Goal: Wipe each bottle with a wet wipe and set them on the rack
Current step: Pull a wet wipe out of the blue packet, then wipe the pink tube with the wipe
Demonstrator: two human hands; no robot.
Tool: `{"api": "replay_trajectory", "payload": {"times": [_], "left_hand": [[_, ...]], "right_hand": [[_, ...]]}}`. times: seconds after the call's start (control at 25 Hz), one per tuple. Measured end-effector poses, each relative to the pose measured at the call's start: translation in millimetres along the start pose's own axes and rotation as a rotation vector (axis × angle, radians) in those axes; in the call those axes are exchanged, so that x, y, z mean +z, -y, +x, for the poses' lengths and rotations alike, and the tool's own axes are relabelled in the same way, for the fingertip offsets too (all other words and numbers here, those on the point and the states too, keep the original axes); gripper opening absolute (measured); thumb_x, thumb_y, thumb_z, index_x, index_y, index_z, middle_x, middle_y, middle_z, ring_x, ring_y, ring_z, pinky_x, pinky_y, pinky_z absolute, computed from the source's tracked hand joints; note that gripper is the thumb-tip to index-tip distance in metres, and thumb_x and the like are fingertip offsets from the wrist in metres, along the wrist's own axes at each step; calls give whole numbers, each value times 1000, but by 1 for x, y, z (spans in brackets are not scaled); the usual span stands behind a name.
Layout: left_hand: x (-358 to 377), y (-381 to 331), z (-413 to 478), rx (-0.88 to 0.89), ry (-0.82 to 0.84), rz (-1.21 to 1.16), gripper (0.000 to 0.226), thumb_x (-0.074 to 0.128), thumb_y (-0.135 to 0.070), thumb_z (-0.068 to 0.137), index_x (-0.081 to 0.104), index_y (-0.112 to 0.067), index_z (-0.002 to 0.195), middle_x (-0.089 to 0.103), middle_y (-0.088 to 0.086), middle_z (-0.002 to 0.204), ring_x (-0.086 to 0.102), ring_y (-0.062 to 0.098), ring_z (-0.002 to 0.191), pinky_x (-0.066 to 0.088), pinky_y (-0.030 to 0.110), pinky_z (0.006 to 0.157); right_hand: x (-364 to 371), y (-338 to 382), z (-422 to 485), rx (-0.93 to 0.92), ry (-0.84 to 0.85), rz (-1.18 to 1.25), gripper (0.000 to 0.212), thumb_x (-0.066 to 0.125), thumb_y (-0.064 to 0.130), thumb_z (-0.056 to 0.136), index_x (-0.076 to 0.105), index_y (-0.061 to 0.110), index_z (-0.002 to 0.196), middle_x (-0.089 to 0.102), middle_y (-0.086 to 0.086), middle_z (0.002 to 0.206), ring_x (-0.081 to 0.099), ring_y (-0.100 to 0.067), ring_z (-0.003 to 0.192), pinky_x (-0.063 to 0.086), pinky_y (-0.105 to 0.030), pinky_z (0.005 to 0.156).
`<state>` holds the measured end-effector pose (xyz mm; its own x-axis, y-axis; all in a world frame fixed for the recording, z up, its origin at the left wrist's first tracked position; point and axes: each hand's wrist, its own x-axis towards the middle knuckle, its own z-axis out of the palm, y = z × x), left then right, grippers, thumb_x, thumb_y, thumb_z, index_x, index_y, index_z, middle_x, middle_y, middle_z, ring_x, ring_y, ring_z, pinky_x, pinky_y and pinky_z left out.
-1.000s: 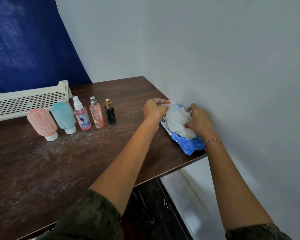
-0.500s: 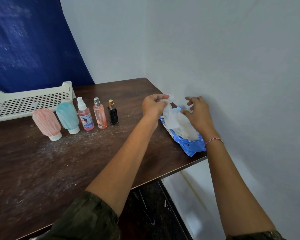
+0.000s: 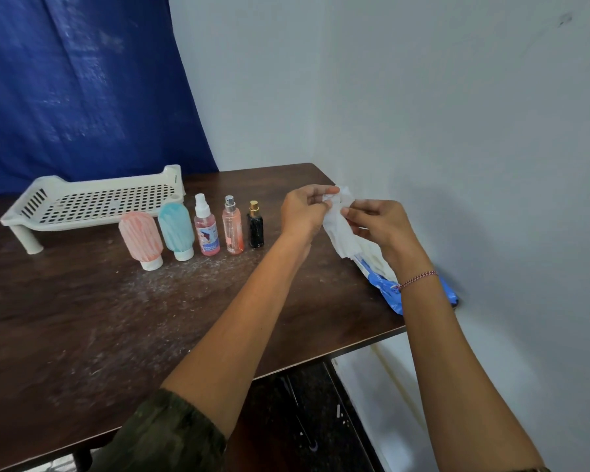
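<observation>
Higher now, the left hand and right hand each pinch the top of a crumpled white wet wipe. The dark wooden table carries a white perforated plastic rack, a blue wipe pack under the wipe, and five small bottles standing just before the rack.
</observation>
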<state>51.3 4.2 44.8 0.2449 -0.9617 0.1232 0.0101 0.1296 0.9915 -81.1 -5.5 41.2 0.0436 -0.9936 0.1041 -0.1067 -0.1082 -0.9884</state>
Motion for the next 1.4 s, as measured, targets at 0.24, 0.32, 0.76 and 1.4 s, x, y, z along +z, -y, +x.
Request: {"api": "replay_trajectory", "payload": {"times": [0.24,0.32,0.76,1.4], "left_hand": [[-42,-9,-11,48,-50,-3,26,55,7,88,67,-16,95,68,-1,87,65,9,80,55,19,65],[-57,-10,-14,44,-70,14,24,59,3,87,66,-15,100,69,-1,91,64,7,83,53,15,61],[-136,-11,-32,25,-247,-23,14,61,-13,91,63,-20,104,67,2,102,67,13,90,58,25,64],[-229,-8,-58,-142,-31,-190,20,66,-20,88,66,-15,107,71,3,103,69,16,92,57,27,63]], "right_hand": [[32,12,-14,10,37,138,24,64,3,85,66,3,108,68,-2,75,63,-6,59,53,-18,60],[46,15,-20,4,63,171,23,63,7,86,67,8,109,71,-5,85,66,-9,69,54,-20,64],[123,21,-42,-143,251,-80,41,73,7,77,61,12,116,69,-2,98,69,-10,82,56,-22,65],[181,22,-56,74,544,321,20,58,14,90,70,16,106,69,-9,110,61,-30,108,51,-47,91]]}}
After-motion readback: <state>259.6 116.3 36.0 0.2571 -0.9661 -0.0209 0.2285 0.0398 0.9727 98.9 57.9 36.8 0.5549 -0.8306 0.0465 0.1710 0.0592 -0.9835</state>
